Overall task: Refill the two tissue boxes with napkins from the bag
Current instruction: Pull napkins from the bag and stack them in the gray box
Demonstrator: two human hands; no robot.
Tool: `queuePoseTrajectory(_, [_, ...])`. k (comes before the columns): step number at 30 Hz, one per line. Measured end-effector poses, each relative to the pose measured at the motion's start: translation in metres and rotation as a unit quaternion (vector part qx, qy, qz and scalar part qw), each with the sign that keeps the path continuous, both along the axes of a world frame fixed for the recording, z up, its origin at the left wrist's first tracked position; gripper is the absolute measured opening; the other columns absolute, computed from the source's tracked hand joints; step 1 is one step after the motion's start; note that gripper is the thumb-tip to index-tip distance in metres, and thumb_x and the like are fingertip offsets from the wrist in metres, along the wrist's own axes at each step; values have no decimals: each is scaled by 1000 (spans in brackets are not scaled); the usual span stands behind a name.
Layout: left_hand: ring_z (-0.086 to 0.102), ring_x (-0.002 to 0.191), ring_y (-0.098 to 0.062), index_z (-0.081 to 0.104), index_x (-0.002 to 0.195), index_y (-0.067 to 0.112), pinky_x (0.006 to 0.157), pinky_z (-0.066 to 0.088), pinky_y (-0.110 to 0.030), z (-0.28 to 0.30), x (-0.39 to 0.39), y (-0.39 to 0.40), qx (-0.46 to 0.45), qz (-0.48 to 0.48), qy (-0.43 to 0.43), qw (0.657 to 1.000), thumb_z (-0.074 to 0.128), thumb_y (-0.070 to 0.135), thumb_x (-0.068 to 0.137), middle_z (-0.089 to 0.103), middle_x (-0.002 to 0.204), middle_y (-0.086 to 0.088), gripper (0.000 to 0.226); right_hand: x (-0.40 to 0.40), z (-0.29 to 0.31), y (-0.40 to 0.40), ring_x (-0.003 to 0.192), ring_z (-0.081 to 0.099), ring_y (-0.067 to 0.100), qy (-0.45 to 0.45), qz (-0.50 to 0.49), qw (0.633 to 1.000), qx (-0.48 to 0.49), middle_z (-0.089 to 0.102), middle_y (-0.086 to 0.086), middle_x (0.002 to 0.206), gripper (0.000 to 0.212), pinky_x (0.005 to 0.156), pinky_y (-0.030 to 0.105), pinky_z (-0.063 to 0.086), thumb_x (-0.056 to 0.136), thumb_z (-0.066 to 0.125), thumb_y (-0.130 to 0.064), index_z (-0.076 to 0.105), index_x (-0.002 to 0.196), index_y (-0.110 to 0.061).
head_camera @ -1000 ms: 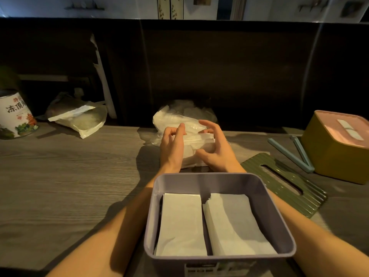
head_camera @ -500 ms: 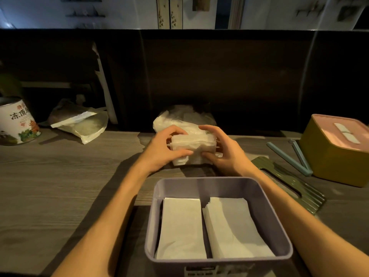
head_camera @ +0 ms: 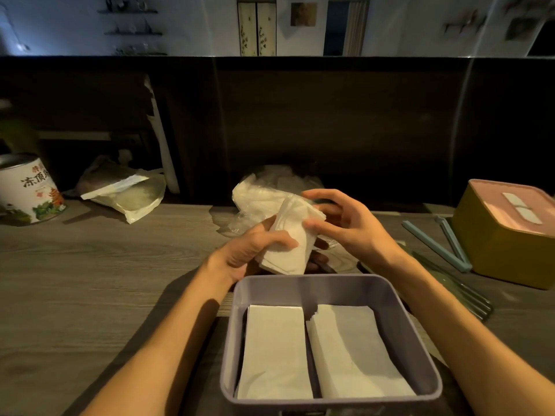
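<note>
Currently, label by label:
left hand: clamped on the napkin stack, thumb over its face
right hand: fingers spread, thumb touching the stack's right edge
stack axis: tilted, running 1 to 7 o'clock
purple box: at 6 o'clock, just below the stack; left hand nearer
bag: at 12 o'clock behind the hands
yellow box: at 3 o'clock, lid on

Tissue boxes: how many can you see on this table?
2. An open purple box sits nearest the camera, with two napkin stacks side by side inside. A yellow box with a pink lid stands at the far right edge, partly cut off. Others may lie out of view.
</note>
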State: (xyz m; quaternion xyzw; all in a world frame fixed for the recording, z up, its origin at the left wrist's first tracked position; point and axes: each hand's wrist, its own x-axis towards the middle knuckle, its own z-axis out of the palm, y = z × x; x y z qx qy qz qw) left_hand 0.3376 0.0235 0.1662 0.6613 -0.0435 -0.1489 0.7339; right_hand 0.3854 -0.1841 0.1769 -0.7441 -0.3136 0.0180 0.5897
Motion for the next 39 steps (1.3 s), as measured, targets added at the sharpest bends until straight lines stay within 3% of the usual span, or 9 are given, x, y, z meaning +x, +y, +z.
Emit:
queuePoseTrajectory(6, [63,119,-34,62,132,26,111,41,-56,-3,2,-11,27,28,-17,999,79,34,77,71,120,-14,58,0,-1,4,112,64,0,-63,-36,997,-36,66,-19,122,40,81,18,58,92,74,-33,61,129,-40])
queuePoseTrajectory(10, [69,105,-32,59,132,19,101,51,-50,-1,3,-13,25,49,0,998,73,24,86,73,112,-19,49,2,2,3,114,59,-8,-101,-62,991,-57,63,-25,123,41,85,9,52,94,70,-38,59,133,-38])
queuePoseTrajectory(15, [70,108,-33,58,127,26,101,52,-52,11,-2,-11,18,16,-10,1000,80,23,81,74,113,-14,52,-1,4,3,97,70,6,-22,-41,997,-64,72,-13,105,33,77,22,61,94,69,-40,66,125,-29])
queuePoseTrajectory(18, [74,96,-16,57,115,31,86,59,-36,23,-13,-18,39,50,-18,998,71,28,87,78,97,2,31,-5,12,3,96,72,5,10,-58,998,-19,74,-15,99,26,78,23,61,94,70,-37,70,118,-26])
queuePoseTrajectory(23, [63,112,-12,51,132,19,88,55,-24,53,-28,-17,148,97,-75,981,66,36,94,65,126,-1,44,-16,43,0,95,74,5,63,-102,993,15,75,-5,105,28,75,21,61,92,71,-36,70,117,-22])
queuePoseTrajectory(26, [68,109,-13,57,131,18,97,55,-36,80,-46,-16,185,110,-120,969,69,40,91,71,119,1,47,-33,68,-2,103,75,18,244,-42,966,78,76,7,114,41,90,34,60,89,72,-39,69,121,-13])
queuePoseTrajectory(29, [70,101,-9,63,122,21,80,59,-26,97,-72,-22,208,127,-161,956,68,40,91,73,110,4,36,-61,87,-6,104,74,22,369,29,928,52,75,9,118,59,85,36,61,78,74,-45,65,127,-13])
queuePoseTrajectory(35, [76,79,-17,49,119,17,62,61,-28,114,-125,-29,231,121,-105,960,77,40,83,71,108,-8,51,-113,99,-12,100,75,22,335,6,942,6,76,9,113,39,78,33,62,94,69,-32,66,124,-9])
queuePoseTrajectory(39, [75,74,-15,49,115,20,66,62,-29,120,-157,-15,292,145,-119,938,76,53,80,72,99,-6,56,-139,98,-14,93,76,21,368,-7,929,-25,77,11,108,34,66,28,61,96,66,-29,64,123,-8])
